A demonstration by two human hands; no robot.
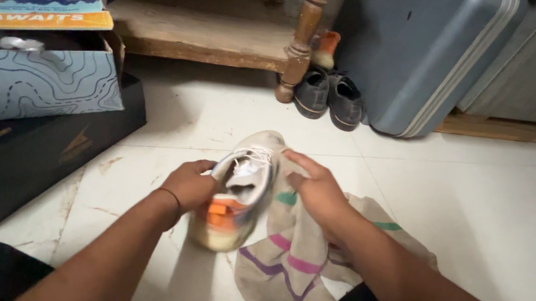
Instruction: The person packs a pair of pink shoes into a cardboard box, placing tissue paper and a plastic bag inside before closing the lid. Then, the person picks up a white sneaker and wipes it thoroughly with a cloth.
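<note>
Head view, sneaker (240,193) between left hand (190,184) (gripping), right hand (319,192)

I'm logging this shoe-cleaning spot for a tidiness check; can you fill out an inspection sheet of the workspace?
Surface: white tiled floor, scuffed and stained near the boxes.
Job's things: pale sneaker with orange heel; beige striped cloth against its side.
Clutter: blue patterned shoebox standing open on a black box.
Grippers: left hand grips the sneaker; right hand presses the cloth to it.
Cables: nothing seen.
Surroundings: dark shoes, grey-blue suitcase, turned wooden leg.
</note>
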